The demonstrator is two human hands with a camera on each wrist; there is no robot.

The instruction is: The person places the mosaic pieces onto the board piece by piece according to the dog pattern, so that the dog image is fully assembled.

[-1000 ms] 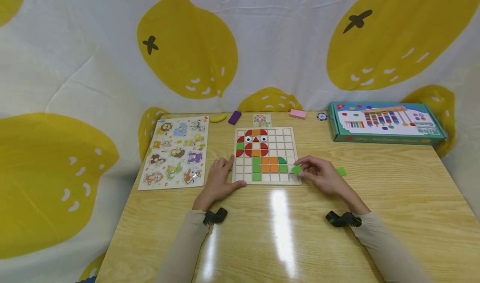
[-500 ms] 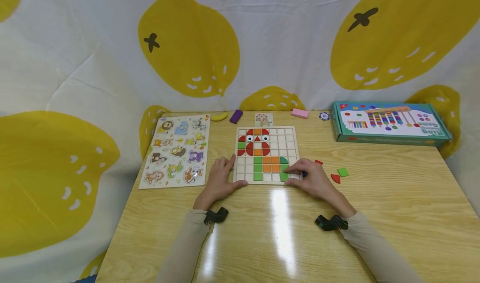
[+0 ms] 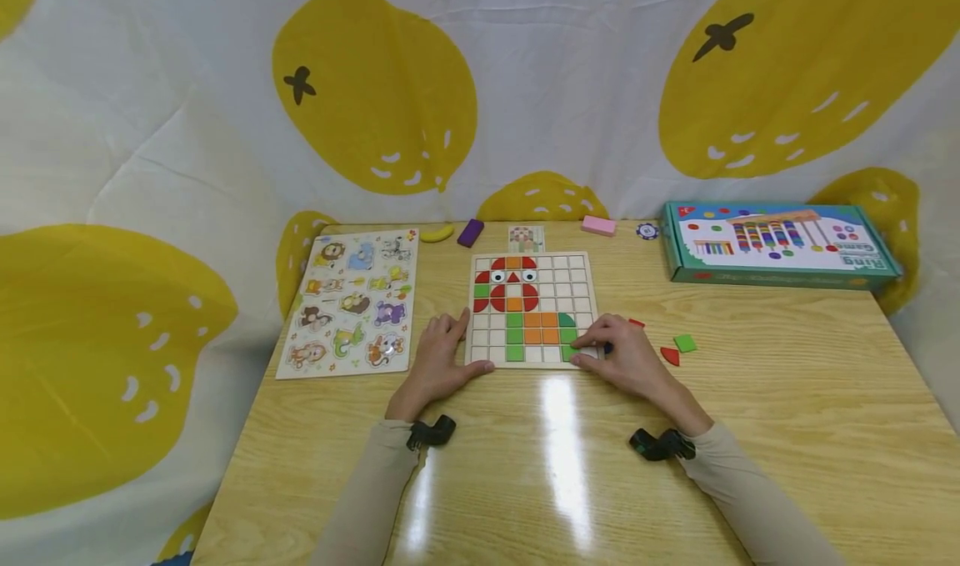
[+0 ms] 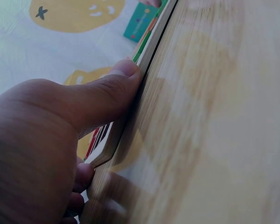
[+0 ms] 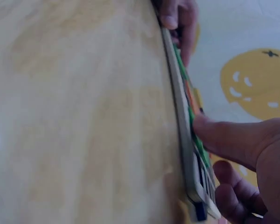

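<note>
A wooden grid board [image 3: 495, 356] bears red, orange, white and green tiles that form an animal figure. My left hand [image 3: 441, 358] rests at its front left corner, thumb against the front edge and index finger along the left edge. In the left wrist view, the thumb [image 4: 105, 95] presses the board's side. My right hand [image 3: 626, 356] pinches a green square tile [image 3: 567, 353] with thumb and index finger, down at the bottom row of the board. The right wrist view shows the thumb [image 5: 224, 133] over the green tiles, the other fingers loosely bent.
Right of the right hand lie a red quarter-round tile [image 3: 670, 356] and a green square tile [image 3: 685, 343]. An animal puzzle board [image 3: 348, 299] lies left. Behind are a picture card [image 3: 526, 238], purple block [image 3: 470, 232], pink block [image 3: 598, 226], toy banana [image 3: 437, 233] and game box [image 3: 780, 245].
My right hand has carried the green tile leftward and down onto the board's bottom row, uncovering loose tiles on the table. The left hand has stayed at the corner.
</note>
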